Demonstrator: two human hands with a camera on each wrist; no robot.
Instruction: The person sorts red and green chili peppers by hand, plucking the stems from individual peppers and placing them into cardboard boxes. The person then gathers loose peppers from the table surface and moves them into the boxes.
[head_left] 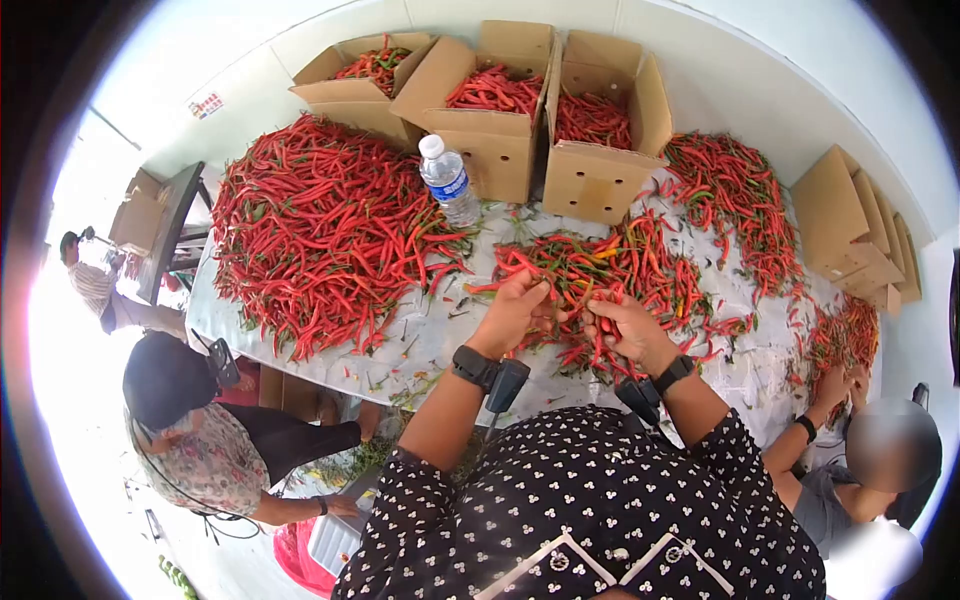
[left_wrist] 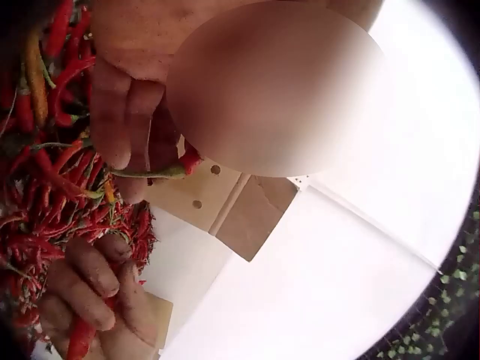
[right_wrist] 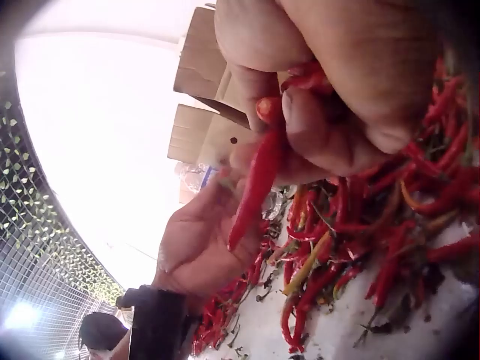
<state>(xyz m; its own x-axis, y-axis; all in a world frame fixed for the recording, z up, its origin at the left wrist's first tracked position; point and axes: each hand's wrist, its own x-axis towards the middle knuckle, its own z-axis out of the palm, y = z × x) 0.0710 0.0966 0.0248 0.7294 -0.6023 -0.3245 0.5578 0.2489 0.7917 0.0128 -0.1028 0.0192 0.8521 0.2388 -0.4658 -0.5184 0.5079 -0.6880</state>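
Observation:
My left hand (head_left: 512,315) hovers over the loose chili peppers in the middle of the table, fingers curled. In the left wrist view it grips a red chili pepper by its green-stemmed end (left_wrist: 169,172); the rest is hidden by the hand and a blurred patch. Close beside it, my right hand (head_left: 635,330) pinches a red chili pepper (right_wrist: 259,184) whose top end shows no stem. More red chili (right_wrist: 309,77) shows tucked inside the right hand's curled fingers. Below both hands lies a small heap of red, orange and greenish chilies (head_left: 655,265).
A large chili pile (head_left: 320,220) lies left, another (head_left: 735,200) at back right. Three cardboard boxes (head_left: 595,180) of chilies line the wall, with a water bottle (head_left: 450,180) in front. People work at left and right; empty boxes (head_left: 845,220) stand at far right.

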